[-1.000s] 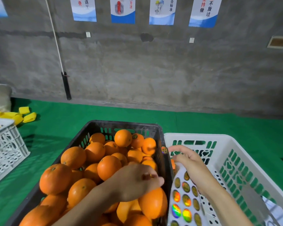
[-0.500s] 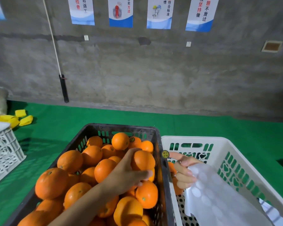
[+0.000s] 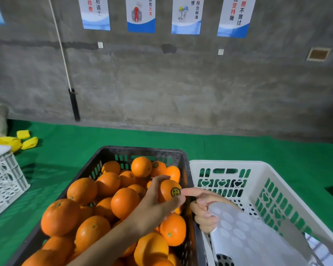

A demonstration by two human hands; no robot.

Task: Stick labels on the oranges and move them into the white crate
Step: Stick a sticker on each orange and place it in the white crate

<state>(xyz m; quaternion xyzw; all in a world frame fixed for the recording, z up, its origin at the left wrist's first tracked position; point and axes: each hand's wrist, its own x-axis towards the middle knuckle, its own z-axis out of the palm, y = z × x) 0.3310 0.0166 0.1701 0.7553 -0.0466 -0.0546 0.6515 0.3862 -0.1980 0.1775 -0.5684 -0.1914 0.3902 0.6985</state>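
Grey concrete wall (image 3: pixel 181 93) and green matting (image 3: pixel 267 148) lie behind the work. The left hand (image 3: pixel 156 206) grips one orange (image 3: pixel 166 189) raised just above the heap, fingers curled over its top and thumb beneath. A round yellow label (image 3: pixel 175 192) sits on the side facing right. The right hand (image 3: pixel 204 214) reaches its index finger (image 3: pixel 192 191) to that label's edge, while the other fingers clench the corner of a white label sheet (image 3: pixel 244 239) that hangs into the white crate (image 3: pixel 258 166). The likely fault is a half-pressed label: on dimpled peel, an edge left unrubbed could lift and peel away in transit. The orange could also slip from a light hold as it crosses the two rims. Below, the black crate (image 3: pixel 142 150) is heaped with oranges (image 3: pixel 85 191) — one at the far end already wears a label. The white crate stands against its right side; the sheet hides much of its floor, and no fruit shows in the visible part. Another white crate (image 3: pixel 6 181) stands well apart at far left.
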